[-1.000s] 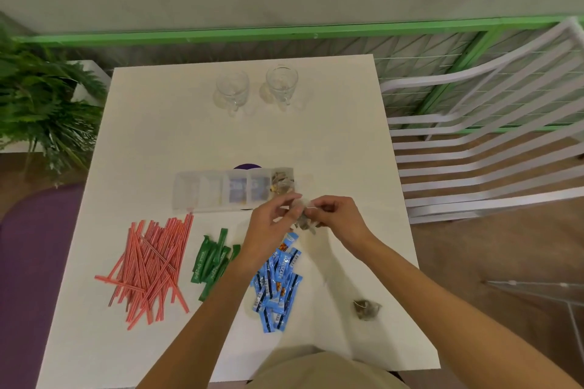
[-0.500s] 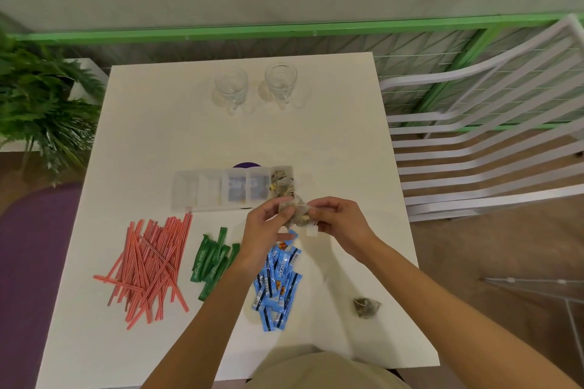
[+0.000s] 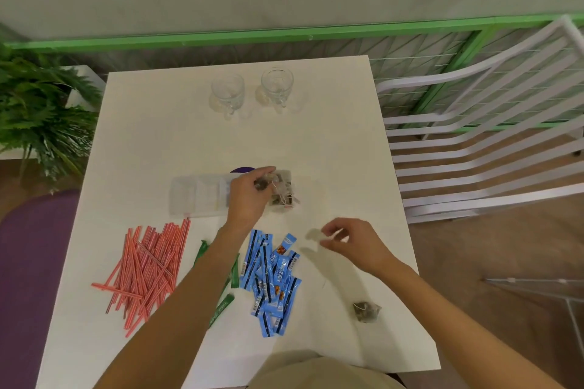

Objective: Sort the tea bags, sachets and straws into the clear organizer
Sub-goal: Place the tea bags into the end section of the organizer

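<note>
Two hands out over a white table (image 3: pixel 316 142). On the left hand (image 3: pixel 249 196): fingers curled round a tea bag (image 3: pixel 264 183), held just above the right-end compartment of the clear organizer (image 3: pixel 196 196). In that same compartment, a heap of tea bags (image 3: pixel 284 196) with strings and tags, one tag poking out over the near wall. Contents of the other compartments too faint to tell through the plastic and behind the hand.

On the right hand (image 3: pixel 350 241): hovering apart from the organizer and nearer the body, fingers loosely curled, thumb and forefinger close together. A pale blur at the fingertips; cannot tell whether pinched or merely lying on the table beneath.

Near the right front corner, one loose tea bag (image 3: pixel 366 311), well apart from both hands. Between the forearms, a pile of blue sachets (image 3: pixel 271 281). Just left of it, partly hidden under the left forearm, a few green sachets (image 3: pixel 232 271). Further left, a spread heap of red straws (image 3: pixel 148 265), its far tips right up by the organizer's near edge.

At the far side, two glass mugs (image 3: pixel 227 95), upright, side by side. Behind the organizer, only the rim of something purple (image 3: pixel 241 170).
</note>
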The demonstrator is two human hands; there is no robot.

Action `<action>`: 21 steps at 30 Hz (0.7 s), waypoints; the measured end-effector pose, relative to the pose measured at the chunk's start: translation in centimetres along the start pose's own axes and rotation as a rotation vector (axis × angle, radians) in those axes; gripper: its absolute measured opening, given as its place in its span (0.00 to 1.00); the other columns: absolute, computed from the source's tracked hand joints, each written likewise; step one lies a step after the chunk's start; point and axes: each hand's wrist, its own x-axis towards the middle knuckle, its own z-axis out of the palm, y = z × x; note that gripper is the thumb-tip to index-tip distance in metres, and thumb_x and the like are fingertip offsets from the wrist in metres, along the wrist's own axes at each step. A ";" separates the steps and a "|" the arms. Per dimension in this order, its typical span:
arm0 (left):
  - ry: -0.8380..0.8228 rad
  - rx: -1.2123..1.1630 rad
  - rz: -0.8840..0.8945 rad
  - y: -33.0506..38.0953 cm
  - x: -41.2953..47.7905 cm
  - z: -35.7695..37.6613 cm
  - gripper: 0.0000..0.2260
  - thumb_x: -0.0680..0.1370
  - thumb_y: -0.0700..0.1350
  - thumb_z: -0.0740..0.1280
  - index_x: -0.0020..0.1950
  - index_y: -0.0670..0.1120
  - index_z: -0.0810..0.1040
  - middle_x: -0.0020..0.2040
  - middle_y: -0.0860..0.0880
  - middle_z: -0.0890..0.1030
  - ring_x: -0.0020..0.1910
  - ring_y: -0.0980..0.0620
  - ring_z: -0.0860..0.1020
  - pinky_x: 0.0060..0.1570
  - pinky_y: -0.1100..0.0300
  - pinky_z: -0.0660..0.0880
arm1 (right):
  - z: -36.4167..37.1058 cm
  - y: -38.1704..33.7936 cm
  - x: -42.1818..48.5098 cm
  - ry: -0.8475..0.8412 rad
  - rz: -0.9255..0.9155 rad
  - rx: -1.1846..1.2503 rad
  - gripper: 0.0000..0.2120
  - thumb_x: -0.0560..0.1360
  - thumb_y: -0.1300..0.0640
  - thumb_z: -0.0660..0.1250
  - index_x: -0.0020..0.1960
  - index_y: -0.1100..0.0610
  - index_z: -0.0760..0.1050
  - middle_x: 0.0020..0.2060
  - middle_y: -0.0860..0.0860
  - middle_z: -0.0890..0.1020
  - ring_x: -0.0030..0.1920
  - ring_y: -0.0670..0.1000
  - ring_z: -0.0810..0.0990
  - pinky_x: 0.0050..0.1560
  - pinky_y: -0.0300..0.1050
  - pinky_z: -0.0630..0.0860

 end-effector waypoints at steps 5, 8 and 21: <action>-0.120 0.128 0.226 -0.8 1.0 -0.2 0.20 0.75 0.32 0.69 0.66 0.42 0.76 0.57 0.46 0.80 0.56 0.50 0.78 0.65 0.52 0.74 | -1.4 4.6 -3.3 -0.140 0.022 -0.297 0.15 0.70 0.48 0.75 0.55 0.47 0.78 0.51 0.44 0.78 0.47 0.43 0.78 0.46 0.36 0.74; -0.206 0.261 0.298 -1.5 0.3 0.0 0.25 0.78 0.40 0.68 0.74 0.44 0.67 0.73 0.47 0.69 0.71 0.56 0.66 0.70 0.66 0.61 | -1.7 6.1 -4.9 -0.220 0.050 -0.389 0.20 0.69 0.46 0.75 0.59 0.45 0.76 0.53 0.43 0.75 0.50 0.42 0.76 0.49 0.37 0.74; -0.364 0.851 0.393 -4.8 -1.6 2.5 0.30 0.81 0.60 0.43 0.79 0.49 0.39 0.80 0.52 0.42 0.78 0.53 0.39 0.76 0.45 0.40 | 1.9 8.0 -6.6 -0.270 0.062 -0.655 0.25 0.73 0.56 0.69 0.69 0.49 0.71 0.60 0.47 0.70 0.53 0.52 0.76 0.48 0.41 0.72</action>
